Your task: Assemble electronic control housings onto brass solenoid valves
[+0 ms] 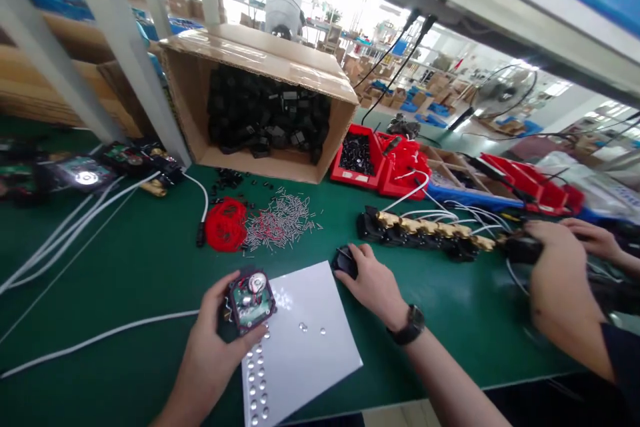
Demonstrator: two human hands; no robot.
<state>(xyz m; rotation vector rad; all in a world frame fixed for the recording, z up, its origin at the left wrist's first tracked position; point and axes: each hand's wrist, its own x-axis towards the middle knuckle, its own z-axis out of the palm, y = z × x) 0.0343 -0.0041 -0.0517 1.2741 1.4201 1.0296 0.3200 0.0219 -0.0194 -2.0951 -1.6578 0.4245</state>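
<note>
Near the front middle, my left hand [207, 343] holds a small dark housing with its inside showing. In it sit a green circuit board [249, 305] and a round silvery part, and a white cable [125, 325] runs off to the left behind my wrist. My right hand [376, 285] is closed around a black plastic cover [344, 263] that rests at the sheet's upper right corner. Under and between both hands lies a white sheet [313, 380] with rows of small clear round pads [254, 389] along its left side and a few loose ones farther right.
Behind are loose metal pins [283, 220], a red ring-shaped bundle [226, 225] and a cardboard box [280, 169] of black parts. Red bins [350, 179] stand right of it. A row of black-and-brass units [425, 233] lies near a co-worker's hands [557, 253]. Wired units [85, 173] lie left.
</note>
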